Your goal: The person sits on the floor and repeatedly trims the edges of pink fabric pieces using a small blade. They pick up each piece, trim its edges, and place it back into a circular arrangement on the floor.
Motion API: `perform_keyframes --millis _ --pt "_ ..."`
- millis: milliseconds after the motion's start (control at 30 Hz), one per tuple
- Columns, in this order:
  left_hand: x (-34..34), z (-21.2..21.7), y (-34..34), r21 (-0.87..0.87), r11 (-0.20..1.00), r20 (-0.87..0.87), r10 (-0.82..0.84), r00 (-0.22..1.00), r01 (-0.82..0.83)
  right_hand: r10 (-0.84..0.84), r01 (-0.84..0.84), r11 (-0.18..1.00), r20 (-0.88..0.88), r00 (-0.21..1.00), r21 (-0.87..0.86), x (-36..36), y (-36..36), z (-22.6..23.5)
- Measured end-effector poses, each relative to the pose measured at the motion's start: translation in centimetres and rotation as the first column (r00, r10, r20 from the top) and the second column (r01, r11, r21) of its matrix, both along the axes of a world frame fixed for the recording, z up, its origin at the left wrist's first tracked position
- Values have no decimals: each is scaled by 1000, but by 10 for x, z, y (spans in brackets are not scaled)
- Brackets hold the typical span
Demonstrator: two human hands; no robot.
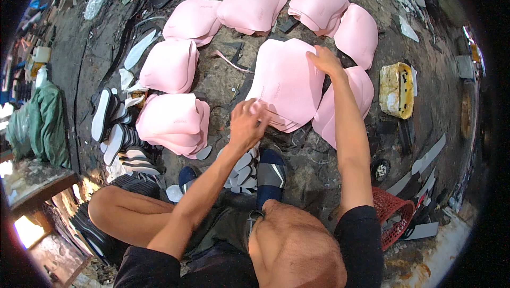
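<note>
Stack of pink sheets [289, 78] sits mid-view on my feed, on the dark ground [219, 90], with both hands at it. I see the right hand [325, 60] half open at its upper-right edge, fingers touching; whether they pinch a sheet I cannot tell. The left hand [248, 124], blurred, is loosely curled at the lower-left corner, its hold equally unclear to me. Seven other pink piles [254, 1] curve around, so I judge much of the material already grouped. This stack's lower edges fan out rather than lie flush, so I count it unfinished; several outer piles look uneven too.
</note>
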State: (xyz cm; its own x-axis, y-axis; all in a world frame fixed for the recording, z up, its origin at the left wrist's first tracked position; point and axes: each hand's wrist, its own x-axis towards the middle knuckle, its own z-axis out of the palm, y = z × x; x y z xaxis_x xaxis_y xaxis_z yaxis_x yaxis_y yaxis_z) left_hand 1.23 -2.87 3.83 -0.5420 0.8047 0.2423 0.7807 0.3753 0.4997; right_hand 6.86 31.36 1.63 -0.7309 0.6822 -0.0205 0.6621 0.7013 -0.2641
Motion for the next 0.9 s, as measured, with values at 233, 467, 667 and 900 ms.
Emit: perform_keyframes --millis 233,467,667,900 --pt "38 -2 -92 -361 830 338 541 770 -425 609 -610 747 -95 787 -264 43 -171 111" --pt "38 -18 -100 -312 875 370 471 801 -370 -554 -161 743 -732 395 -649 75 -129 184" --pt "34 1 -100 -225 909 378 414 828 -352 -971 -96 234 -237 23 -968 67 -179 5" --pt "13 49 -110 -331 887 565 460 685 -322 -703 40 -107 104 704 -993 85 -297 60"
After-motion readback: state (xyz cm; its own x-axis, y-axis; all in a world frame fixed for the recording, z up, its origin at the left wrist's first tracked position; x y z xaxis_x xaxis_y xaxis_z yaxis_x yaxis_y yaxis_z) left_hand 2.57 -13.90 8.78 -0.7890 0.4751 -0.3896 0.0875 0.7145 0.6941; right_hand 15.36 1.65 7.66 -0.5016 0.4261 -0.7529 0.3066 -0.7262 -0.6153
